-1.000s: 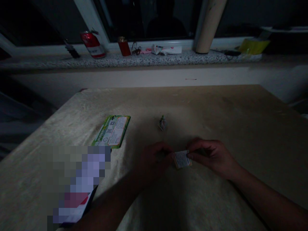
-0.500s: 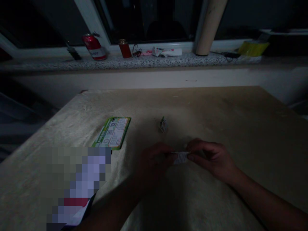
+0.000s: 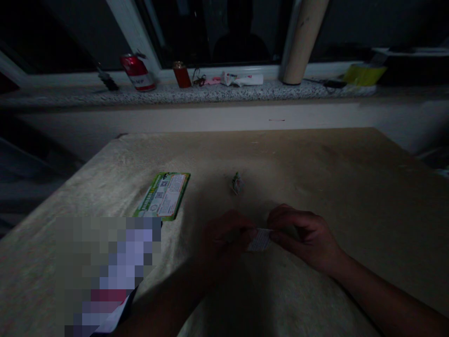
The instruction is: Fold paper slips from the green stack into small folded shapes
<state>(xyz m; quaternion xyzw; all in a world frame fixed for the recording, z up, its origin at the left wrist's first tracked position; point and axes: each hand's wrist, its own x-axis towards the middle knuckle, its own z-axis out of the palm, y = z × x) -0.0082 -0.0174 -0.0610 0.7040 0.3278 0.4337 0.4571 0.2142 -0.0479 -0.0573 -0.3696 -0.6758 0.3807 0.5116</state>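
A small printed paper packet [image 3: 259, 239] is pinched between both hands just above the tabletop [image 3: 351, 187]. My left hand [image 3: 224, 241] grips its left edge with fingers curled. My right hand [image 3: 303, 234] pinches its right edge with thumb and fingertips. A tiny crumpled green and white scrap [image 3: 237, 182] lies on the table beyond the hands. A green printed card [image 3: 163, 195] lies flat to the left.
A blurred-out item [image 3: 105, 271] sits at the near left. The stone windowsill [image 3: 175, 93] holds a red can [image 3: 137, 72], a red lighter [image 3: 182, 74], wrappers [image 3: 242, 78], a cardboard tube [image 3: 301, 42] and a yellow object [image 3: 363, 75]. The room is dim.
The packet has been turned and folded narrower between the fingers. Both hands have drawn slightly closer together and lower.
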